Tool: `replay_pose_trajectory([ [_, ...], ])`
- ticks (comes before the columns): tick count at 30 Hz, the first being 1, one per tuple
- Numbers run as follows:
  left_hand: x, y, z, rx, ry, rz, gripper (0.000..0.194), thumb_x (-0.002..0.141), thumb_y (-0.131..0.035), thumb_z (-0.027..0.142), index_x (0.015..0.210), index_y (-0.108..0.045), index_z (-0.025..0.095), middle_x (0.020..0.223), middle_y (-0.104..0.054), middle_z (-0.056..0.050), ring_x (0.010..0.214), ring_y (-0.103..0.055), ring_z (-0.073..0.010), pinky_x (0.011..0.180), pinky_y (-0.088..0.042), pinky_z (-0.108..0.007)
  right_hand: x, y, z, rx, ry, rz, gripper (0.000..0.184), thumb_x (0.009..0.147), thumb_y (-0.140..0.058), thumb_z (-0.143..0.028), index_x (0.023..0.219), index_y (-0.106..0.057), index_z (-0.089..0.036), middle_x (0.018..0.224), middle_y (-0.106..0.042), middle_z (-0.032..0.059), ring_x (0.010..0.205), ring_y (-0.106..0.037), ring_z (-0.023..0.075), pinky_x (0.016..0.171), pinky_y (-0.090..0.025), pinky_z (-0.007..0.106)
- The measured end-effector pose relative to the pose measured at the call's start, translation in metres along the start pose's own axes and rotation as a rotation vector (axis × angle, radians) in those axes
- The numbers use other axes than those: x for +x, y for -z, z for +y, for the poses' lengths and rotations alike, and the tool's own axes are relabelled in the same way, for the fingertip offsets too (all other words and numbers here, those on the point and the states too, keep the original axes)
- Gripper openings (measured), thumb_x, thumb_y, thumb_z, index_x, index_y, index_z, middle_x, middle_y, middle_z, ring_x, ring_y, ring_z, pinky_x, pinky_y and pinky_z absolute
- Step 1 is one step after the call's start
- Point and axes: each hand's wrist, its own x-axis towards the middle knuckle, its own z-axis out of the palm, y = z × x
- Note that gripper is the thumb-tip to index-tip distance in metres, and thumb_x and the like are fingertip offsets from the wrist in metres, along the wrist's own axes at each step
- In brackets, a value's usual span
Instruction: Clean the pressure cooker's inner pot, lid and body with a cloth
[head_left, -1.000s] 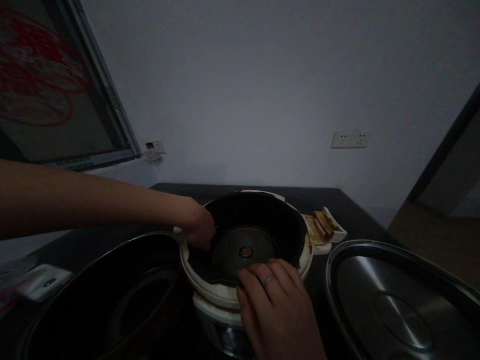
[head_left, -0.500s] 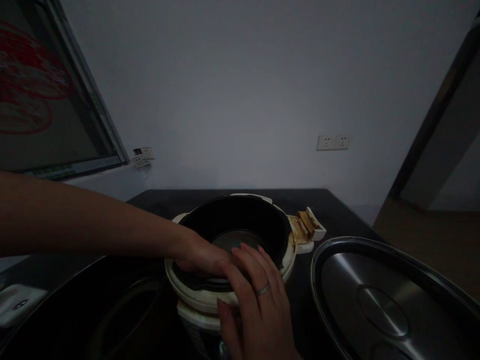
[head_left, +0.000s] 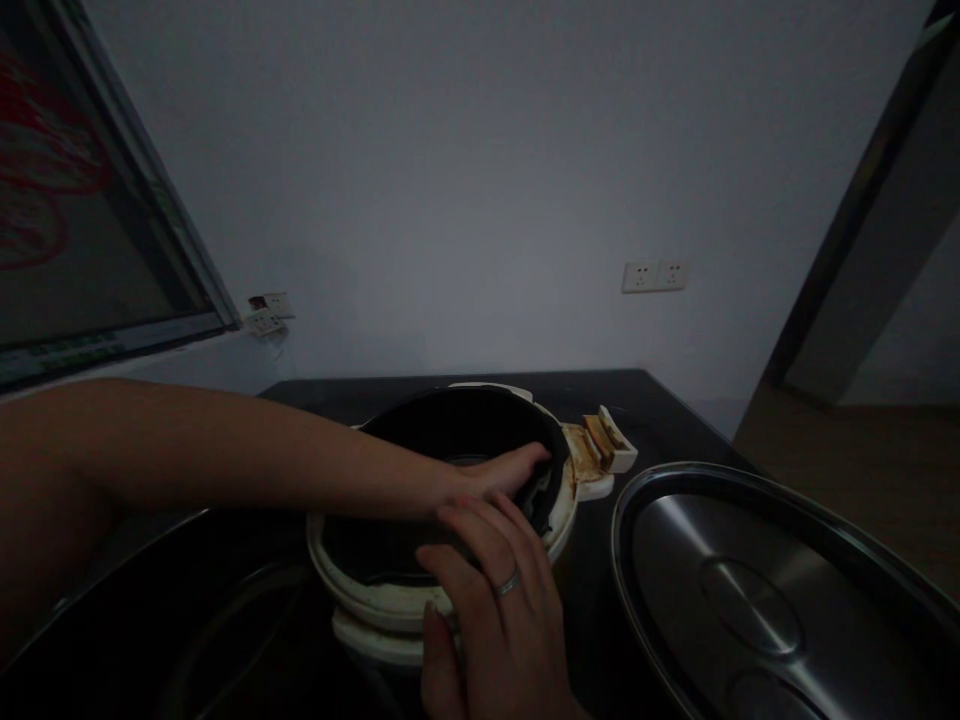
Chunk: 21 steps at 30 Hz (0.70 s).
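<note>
A cream-coloured electric cooker (head_left: pixel 382 607) with a dark inner pot (head_left: pixel 465 405) stands lidless in front of me, its rim stained brown. My left hand (head_left: pixel 499 478) reaches down into the pot near its right wall. Only the thumb side shows; its other fingers are hidden. A small greyish, crumpled-looking patch (head_left: pixel 537 492) lies beside that hand, too dark to identify. My right hand (head_left: pixel 499 600), with a ring on one finger, grips the cooker's near rim. Its fingers reach over the edge, and its thumb is on the outside.
To the right lies a large round metal lid (head_left: pixel 720 570), its shiny underside up. A big dark pan (head_left: pixel 247 610) takes up the lower left. The cooker's hinge bracket (head_left: pixel 604 445) sticks out at right. Behind the dark table (head_left: pixel 600 390) is a wall with sockets (head_left: pixel 654 276).
My left hand has moved from the pot's near left side across to its right wall, the forearm reaching further over. My right hand stays on the rim. The view has shifted slightly.
</note>
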Motion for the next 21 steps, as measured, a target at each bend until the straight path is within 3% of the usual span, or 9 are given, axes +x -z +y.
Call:
replay_pose_trajectory([
  [3,0.007,-0.007,0.012,-0.072,0.043,0.029,0.044,0.086,-0.031,0.040,0.080,-0.064,0.013,0.060,-0.062,-0.004,0.061,-0.057,-0.0185,0.071,-0.046,-0.032,0.000,-0.001,0.000,0.001,0.005,0.012,0.023,0.088,-0.040,-0.017,0.096,-0.061,-0.015,0.103,-0.066,0.0075,0.106,-0.059,0.0187,0.103,-0.042,0.038],
  [6,0.005,-0.006,0.017,-0.142,0.042,0.137,0.043,0.088,-0.030,0.036,0.081,-0.064,0.012,0.058,-0.061,-0.004,0.057,-0.055,-0.0179,0.068,-0.045,-0.031,0.000,0.000,0.000,-0.001,0.000,0.005,0.023,0.088,-0.041,-0.017,0.096,-0.062,-0.015,0.100,-0.067,0.0076,0.105,-0.060,0.0189,0.103,-0.043,0.040],
  [14,0.014,0.033,0.009,-0.216,-0.103,0.268,0.027,0.087,-0.037,0.020,0.093,-0.061,0.012,0.067,-0.063,-0.002,0.059,-0.054,-0.0148,0.068,-0.046,-0.027,0.004,0.007,0.001,-0.033,0.047,-0.074,0.021,0.085,-0.045,-0.015,0.095,-0.063,-0.018,0.094,-0.068,0.0044,0.099,-0.063,0.0172,0.102,-0.044,0.038],
  [16,0.016,0.029,0.011,-0.229,-0.103,0.247,0.027,0.086,-0.037,0.023,0.092,-0.061,0.012,0.068,-0.063,-0.002,0.059,-0.053,-0.0151,0.067,-0.046,-0.028,0.005,0.008,0.001,-0.034,0.040,-0.063,0.021,0.084,-0.044,-0.015,0.093,-0.063,-0.018,0.092,-0.069,0.0041,0.098,-0.064,0.0175,0.101,-0.044,0.039],
  [21,0.000,-0.004,0.029,-0.259,-0.047,0.068,0.037,0.086,-0.031,0.033,0.090,-0.062,0.013,0.071,-0.063,-0.004,0.056,-0.050,-0.0150,0.061,-0.042,-0.028,0.008,0.014,0.003,0.018,0.084,-0.061,0.021,0.084,-0.046,-0.013,0.095,-0.063,-0.015,0.092,-0.067,0.0067,0.099,-0.063,0.0187,0.096,-0.049,0.038],
])
